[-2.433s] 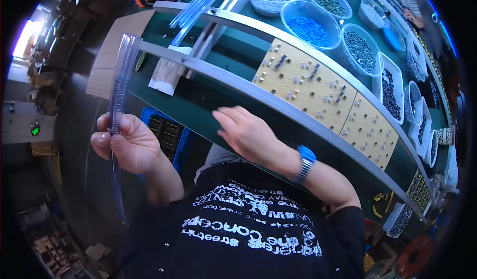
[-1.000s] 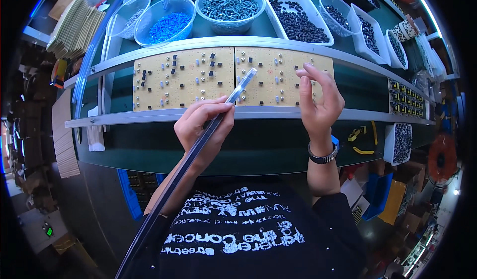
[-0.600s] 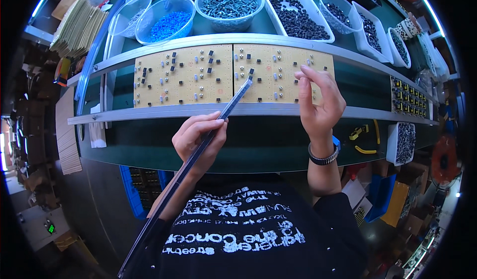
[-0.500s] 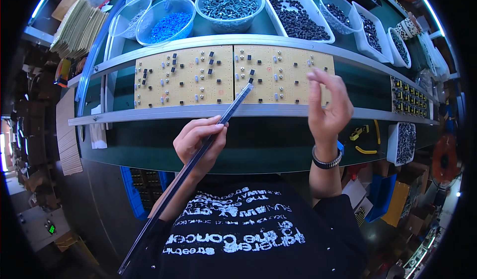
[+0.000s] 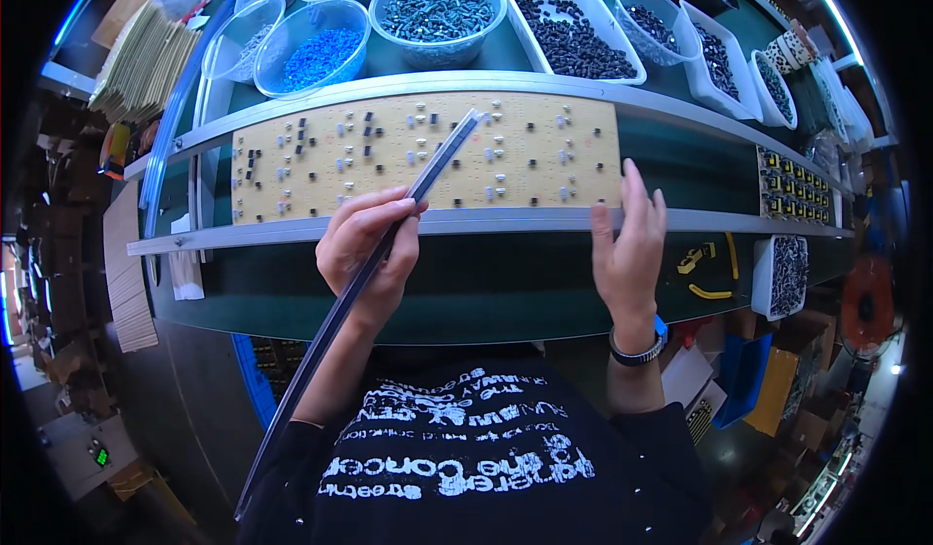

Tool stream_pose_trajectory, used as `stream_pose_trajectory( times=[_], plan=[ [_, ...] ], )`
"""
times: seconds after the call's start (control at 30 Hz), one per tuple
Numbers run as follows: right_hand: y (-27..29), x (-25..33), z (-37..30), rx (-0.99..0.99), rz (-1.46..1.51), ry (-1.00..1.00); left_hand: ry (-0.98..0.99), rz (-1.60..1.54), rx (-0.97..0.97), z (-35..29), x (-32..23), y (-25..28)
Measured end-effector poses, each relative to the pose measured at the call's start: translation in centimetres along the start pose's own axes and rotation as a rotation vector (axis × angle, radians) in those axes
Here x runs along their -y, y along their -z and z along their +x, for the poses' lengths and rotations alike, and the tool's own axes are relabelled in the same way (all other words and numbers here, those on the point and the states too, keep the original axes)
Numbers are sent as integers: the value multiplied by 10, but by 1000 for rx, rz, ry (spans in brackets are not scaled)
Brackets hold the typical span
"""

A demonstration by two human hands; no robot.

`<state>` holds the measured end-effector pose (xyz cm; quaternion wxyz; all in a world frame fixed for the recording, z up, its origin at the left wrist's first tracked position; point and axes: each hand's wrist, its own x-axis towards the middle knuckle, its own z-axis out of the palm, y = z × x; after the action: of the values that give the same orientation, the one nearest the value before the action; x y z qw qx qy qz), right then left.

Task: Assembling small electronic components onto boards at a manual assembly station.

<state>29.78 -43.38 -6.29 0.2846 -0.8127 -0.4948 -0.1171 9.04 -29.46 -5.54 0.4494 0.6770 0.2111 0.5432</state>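
Note:
My left hand is closed around a long, narrow clear plastic tube with dark pieces inside. The tube slants from my lap up over the tan circuit boards, its upper tip above them. Small black, grey and silver parts stand on the boards, which lie between two metal rails. At the boards' right end is my right hand, fingers apart and nothing held. Its fingertips are by the board's edge; whether they press on it, I cannot tell.
Behind the far rail stand tubs of small parts, including a blue-filled tub and a white tray of black pieces. Right of my right hand lie yellow-handled cutters and a white bin. Another populated board sits farther right.
The boards have slid left along the rails. My right hand has lowered from above the boards to their right end and opened out. My left hand, still holding the tube, has shifted slightly left.

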Motion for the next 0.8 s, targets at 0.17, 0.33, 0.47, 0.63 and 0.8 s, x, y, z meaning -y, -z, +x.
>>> stream_pose_trajectory(
  times=[0.17,0.33,0.47,0.63,0.8],
  plan=[
    [-11,8,4,-31,106,79,58,32,-57,4,6,-12],
    [-15,0,11,-271,217,81,93,166,-33,9,6,-18],
    [-17,-4,7,-296,287,60,126,191,-64,6,0,-19],
    [-18,-5,6,-293,321,55,87,214,49,-11,-6,-8],
    [-17,-6,6,-294,352,65,22,169,26,-19,3,-3]
  ],
)
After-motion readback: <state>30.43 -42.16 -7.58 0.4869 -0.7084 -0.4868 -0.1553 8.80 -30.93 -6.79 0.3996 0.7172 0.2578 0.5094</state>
